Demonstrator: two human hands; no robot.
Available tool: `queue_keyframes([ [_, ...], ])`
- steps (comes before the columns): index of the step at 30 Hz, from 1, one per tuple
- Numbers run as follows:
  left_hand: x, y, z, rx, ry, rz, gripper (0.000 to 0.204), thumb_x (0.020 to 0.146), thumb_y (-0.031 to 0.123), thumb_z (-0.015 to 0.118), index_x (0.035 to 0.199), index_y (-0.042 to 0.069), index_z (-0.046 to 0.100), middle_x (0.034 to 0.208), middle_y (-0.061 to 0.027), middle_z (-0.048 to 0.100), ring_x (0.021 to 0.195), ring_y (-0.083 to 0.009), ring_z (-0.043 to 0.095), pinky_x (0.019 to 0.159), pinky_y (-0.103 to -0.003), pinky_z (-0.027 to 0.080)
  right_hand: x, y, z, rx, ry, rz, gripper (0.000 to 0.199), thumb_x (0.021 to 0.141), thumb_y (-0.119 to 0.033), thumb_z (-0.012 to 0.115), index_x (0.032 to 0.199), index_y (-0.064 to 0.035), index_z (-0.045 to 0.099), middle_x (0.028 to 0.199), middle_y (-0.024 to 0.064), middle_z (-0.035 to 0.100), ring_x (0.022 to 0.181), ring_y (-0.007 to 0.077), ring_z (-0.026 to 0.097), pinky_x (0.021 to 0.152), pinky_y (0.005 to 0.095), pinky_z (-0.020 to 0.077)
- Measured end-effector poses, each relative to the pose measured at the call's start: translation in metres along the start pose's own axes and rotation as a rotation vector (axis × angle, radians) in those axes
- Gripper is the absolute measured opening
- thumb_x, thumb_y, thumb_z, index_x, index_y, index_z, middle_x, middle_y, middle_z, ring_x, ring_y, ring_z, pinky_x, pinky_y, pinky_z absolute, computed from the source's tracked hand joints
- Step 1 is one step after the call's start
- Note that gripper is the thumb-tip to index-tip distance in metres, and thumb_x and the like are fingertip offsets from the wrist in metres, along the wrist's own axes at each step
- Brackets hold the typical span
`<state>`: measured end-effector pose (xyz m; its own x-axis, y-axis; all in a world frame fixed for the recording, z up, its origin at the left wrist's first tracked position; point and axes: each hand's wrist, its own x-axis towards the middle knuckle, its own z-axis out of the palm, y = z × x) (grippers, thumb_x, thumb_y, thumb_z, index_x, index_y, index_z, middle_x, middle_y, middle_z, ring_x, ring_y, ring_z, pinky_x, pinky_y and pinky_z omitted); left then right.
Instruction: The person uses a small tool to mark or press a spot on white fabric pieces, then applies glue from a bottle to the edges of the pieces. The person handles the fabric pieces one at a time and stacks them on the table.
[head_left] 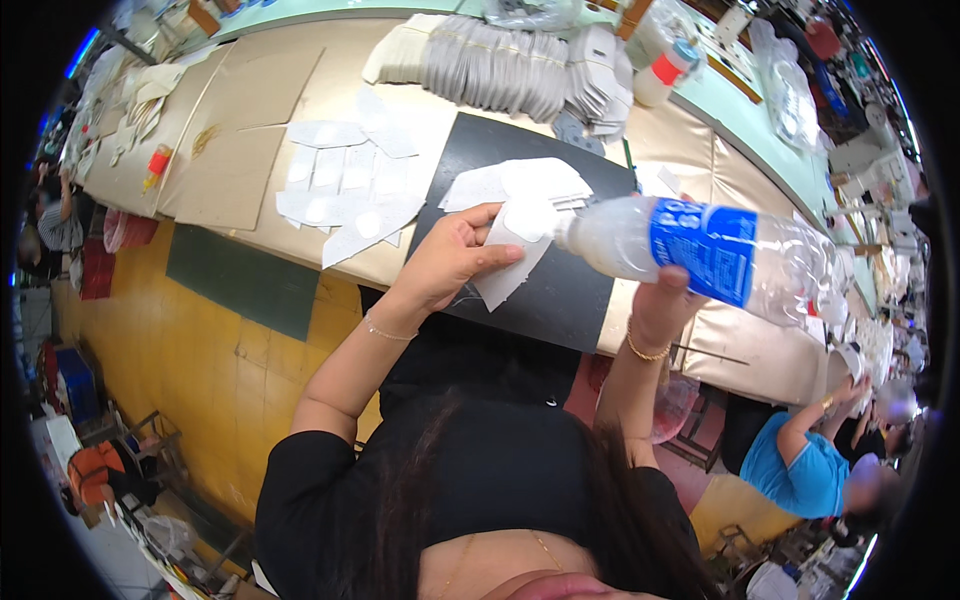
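Note:
My left hand pinches a pale grey cut piece between thumb and fingers, over a dark board. On that piece lies a white rounded patch. My right hand is wrapped round a see-through plastic bottle with a blue label. The bottle lies nearly level, its narrow mouth pointing left and close against the white patch; whether it touches I cannot tell. Behind my left hand, several similar pale pieces overlap on the board.
More pale pieces with white patches are spread on the table to the left. Long stacks of grey pieces line its far side, beside a bottle with a red band. Cardboard sheets lie far left. A person in blue works at right.

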<state>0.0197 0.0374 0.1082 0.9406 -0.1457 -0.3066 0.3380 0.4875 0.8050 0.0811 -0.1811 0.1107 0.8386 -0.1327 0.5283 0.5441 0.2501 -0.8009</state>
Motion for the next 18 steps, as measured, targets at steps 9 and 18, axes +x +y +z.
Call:
queue_keyframes([
  [9,-0.011,0.004,0.018,0.139,-0.082,0.029,0.054,0.083,0.0,0.065,0.133,-0.002,0.046,0.105,-0.0078,0.065,0.09,-0.0093,0.061,0.08,-0.023,0.049,-0.005,-0.008,0.019,0.093,0.009,0.02,0.054,0.067,-0.01,0.084,0.113,0.002,0.058,0.105,0.0069,0.063,0.089,0.0142,0.061,0.082,0.028,0.0498],
  [18,-0.011,0.005,0.021,0.095,-0.107,0.025,0.048,0.085,0.0,0.061,0.131,-0.003,0.047,0.108,-0.0073,0.065,0.095,-0.0097,0.06,0.084,-0.024,0.047,-0.002,-0.009,0.016,-0.161,-0.203,-0.034,0.063,0.064,-0.016,0.086,0.118,0.002,0.06,0.112,0.0077,0.062,0.094,0.0163,0.058,0.086,0.031,0.0468],
])
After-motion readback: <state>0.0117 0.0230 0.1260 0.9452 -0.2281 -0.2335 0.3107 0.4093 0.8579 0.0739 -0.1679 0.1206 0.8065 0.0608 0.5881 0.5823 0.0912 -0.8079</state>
